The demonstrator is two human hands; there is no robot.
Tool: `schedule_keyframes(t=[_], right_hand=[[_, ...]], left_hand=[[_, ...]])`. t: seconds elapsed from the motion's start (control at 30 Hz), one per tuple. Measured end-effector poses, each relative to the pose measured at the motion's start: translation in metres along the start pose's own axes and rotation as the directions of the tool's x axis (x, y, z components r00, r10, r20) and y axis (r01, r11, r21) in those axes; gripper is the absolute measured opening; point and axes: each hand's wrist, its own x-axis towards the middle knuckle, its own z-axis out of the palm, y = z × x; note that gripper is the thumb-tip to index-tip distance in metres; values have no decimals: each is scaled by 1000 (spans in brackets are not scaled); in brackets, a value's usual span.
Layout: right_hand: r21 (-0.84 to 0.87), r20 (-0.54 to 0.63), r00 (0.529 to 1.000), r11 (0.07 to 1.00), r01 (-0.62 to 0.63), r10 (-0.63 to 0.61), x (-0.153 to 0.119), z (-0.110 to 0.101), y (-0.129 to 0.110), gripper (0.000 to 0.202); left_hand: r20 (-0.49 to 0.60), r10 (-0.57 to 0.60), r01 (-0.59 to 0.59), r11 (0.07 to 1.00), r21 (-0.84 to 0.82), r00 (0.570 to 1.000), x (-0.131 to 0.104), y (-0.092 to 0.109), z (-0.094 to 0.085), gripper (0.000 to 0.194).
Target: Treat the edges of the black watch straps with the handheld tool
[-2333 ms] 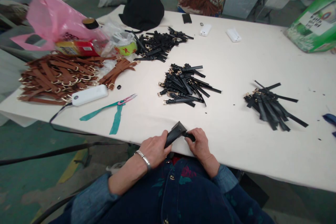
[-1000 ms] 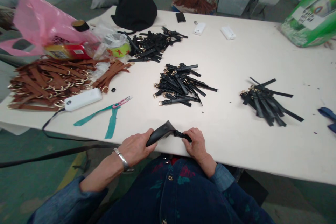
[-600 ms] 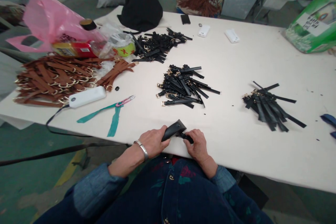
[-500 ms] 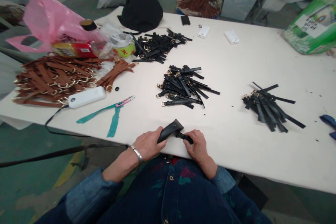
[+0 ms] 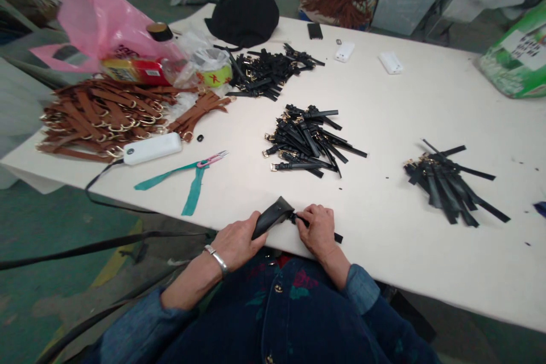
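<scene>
Near the table's front edge, my left hand [image 5: 235,242] grips a wide black leather strap [image 5: 273,217], its far end bent over toward the right. My right hand [image 5: 318,230] is closed on a narrow black strap [image 5: 338,238] that meets the wide one; its tail sticks out past the palm. The fingers hide most of the narrow strap and the join. Beyond the hands lies a pile of black straps with gold buckles [image 5: 307,139]. To the right is a looser bunch of black straps [image 5: 452,190].
On the left are brown straps with metal rings [image 5: 102,108], a white power bank [image 5: 152,148] with a cord, and thread snips [image 5: 212,159] tied with green cloth. Behind stand another black strap pile [image 5: 264,71], a black cap [image 5: 245,14] and a pink bag [image 5: 102,23].
My right hand has turned and shifted its hold, and the narrow strap's tail now shows beyond it. The wide strap stays in my left hand. The camera view has shifted slightly.
</scene>
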Motion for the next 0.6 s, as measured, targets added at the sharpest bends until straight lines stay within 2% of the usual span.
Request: schedule_keyframes(t=[0.13,0.27,0.4,0.6], right_hand=[[-13,65,994,996,-84,85,7,3,4,7],[13,48,993,994,-109,109,6,8,5,8],[-3,-24,997,997,-71,71,0,15,2,10],[-14,-46,999,1000,-5,5,-7,22,5,10]], left_hand=[[-14,11,-11,1000,22,1000,0,0,2,34],[-20,12,-11,999,31,1000,0,0,3,33],[7,-1,0,1000,11,1000,-1,-1,2,34],[29,-13,13,1000,-6,999,-2,0,-4,34]])
